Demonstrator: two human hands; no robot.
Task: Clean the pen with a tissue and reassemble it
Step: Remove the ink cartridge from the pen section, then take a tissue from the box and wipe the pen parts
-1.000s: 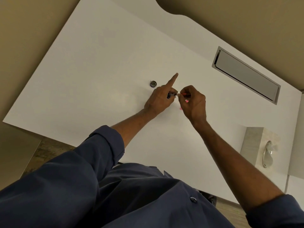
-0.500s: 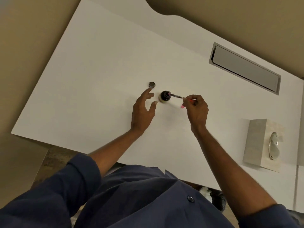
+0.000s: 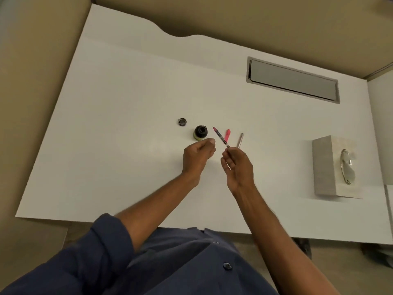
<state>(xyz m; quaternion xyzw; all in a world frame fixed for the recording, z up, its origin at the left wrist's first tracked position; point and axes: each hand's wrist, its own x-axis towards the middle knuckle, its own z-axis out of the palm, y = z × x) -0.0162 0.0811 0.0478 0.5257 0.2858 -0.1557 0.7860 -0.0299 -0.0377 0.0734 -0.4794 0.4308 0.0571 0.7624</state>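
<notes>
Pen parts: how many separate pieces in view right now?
3. Inner section pinched in the right hand; pink piece and silver barrel lying apart on the table. More may hide under the hands.

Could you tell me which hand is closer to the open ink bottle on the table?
Left. The left hand hangs just below the ink bottle, its curled fingers nearly at the base. The right hand sits further right, holding a pen part.

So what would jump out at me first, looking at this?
Probably the right hand near the middle of the white table, pinching a thin pen part with a pink tip. Just beyond the loosely curled left hand stands a small open ink bottle, its cap lying apart.
</notes>
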